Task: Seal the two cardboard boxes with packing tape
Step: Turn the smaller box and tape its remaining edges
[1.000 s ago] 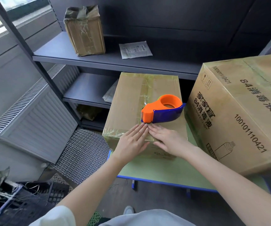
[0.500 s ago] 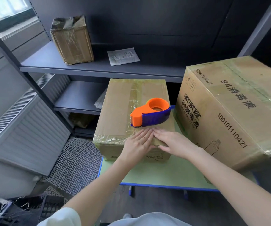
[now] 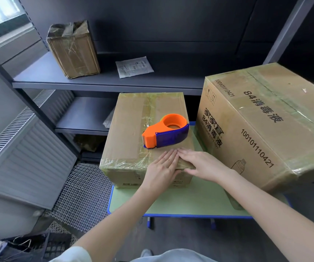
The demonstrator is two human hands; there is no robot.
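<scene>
**Flat hands press tape on the smaller box**

Two cardboard boxes stand on the green table (image 3: 171, 203): the large box (image 3: 266, 133) at right and the small box (image 3: 131, 133) just left of it. Both look stiff and tape-slick, so they are probably best lifted by their bottom edges. One tape dispenser (image 3: 164, 133) rests on the small box. The left hand (image 3: 162, 171) and right hand (image 3: 203, 165) press its near edge with straight fingers, holding nothing.
</scene>
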